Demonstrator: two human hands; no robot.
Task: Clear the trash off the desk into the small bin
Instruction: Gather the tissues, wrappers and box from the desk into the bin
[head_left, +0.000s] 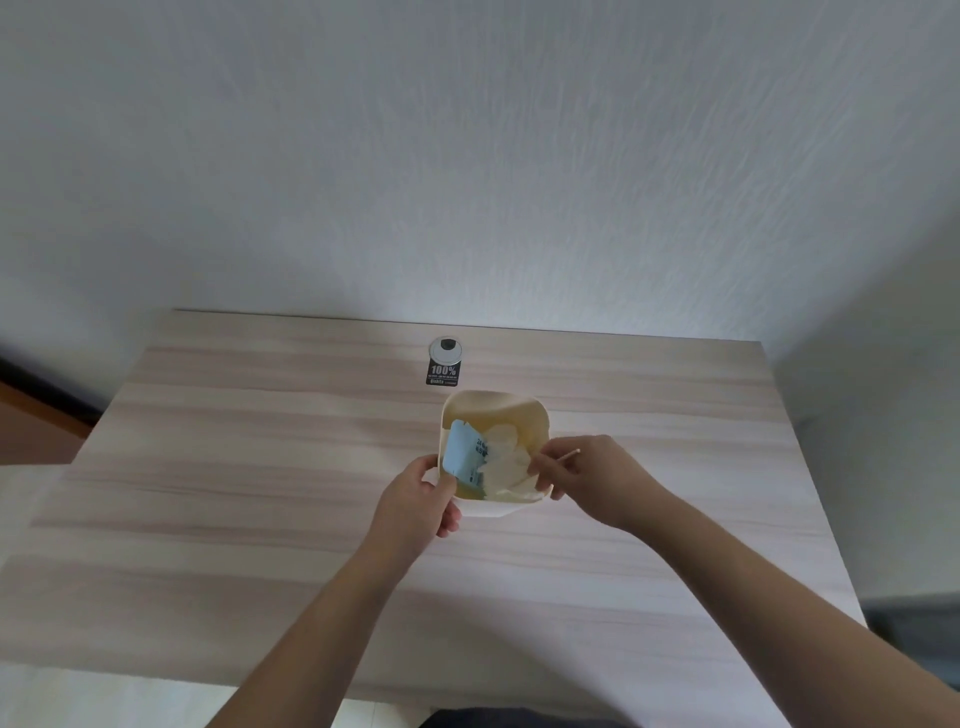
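Black sticker (443, 374) reads "100%"; left hand (421, 501) grips bin (535, 415), right hand (587, 475) pinches stick (569, 455).

One bin (519, 410), one desk (260, 467), two hands, one black sticker (443, 374)

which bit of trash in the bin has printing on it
The light blue wrapper, at the bin's left side by the left hand; the white paper scraps beside it are plain.

The print on the blue packet (464, 453) in the bin (524, 410) is too small to read, and so is the fine line under "100%" on the black sticker (443, 374). The left hand (423, 503) hides the bin's near left corner. Both forearms are cut off by the bottom edge.
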